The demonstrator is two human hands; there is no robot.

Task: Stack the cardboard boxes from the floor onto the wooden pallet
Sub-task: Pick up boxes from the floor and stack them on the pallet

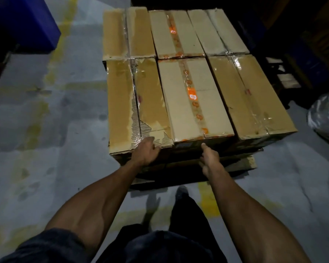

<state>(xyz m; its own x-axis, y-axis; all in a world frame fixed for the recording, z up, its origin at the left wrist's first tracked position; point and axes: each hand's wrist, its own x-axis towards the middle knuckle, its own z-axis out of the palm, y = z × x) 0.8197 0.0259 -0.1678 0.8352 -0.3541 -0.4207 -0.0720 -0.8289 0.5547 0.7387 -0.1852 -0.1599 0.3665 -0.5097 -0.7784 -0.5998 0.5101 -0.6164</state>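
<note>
Six cardboard boxes (194, 99) seen stacked in two rows on wooden pallet (241, 164). Orange printed tape (193, 95) run along centre seams of the two middle boxes (logo too blurred to read). Left hand (146, 150) laid flat, fingers spread loose, on torn near-left box (137, 103). Right hand (209, 158) pressed against near face of middle box, fingers extended, nothing gripped. Floor (46, 120) marked with worn yellow paint.

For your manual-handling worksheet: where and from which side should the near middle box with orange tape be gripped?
Probably by the near end of the orange-taped box, from the person's side. Neighbouring boxes press against both long sides, so only that end face is exposed, where the left hand and right hand already rest.
</note>
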